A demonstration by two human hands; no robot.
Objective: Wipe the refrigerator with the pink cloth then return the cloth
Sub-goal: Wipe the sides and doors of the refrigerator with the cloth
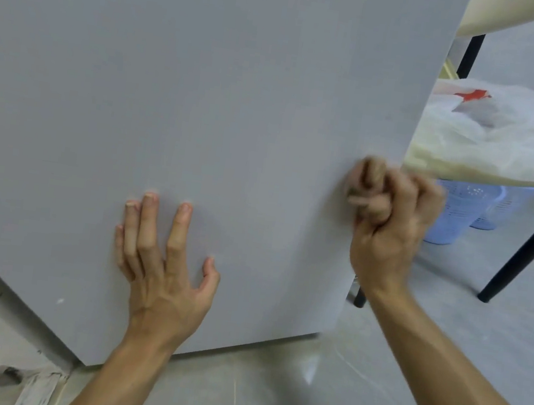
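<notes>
The refrigerator [203,109] fills most of the view as a plain grey panel that reaches down to the floor. My left hand [161,270] presses flat on its lower part with the fingers spread and straight. My right hand [392,219] is a blurred fist against the panel's right edge. It grips the pink cloth [353,183], bunched small, of which only a pale pinkish bit shows past the fingers.
A table with black legs [524,250] stands right of the refrigerator, with white plastic bags [491,140] on it. Blue plastic baskets [461,211] sit on the floor under it. Pale grey floor [300,404] lies in front, and crumpled covering [14,383] lies at the lower left.
</notes>
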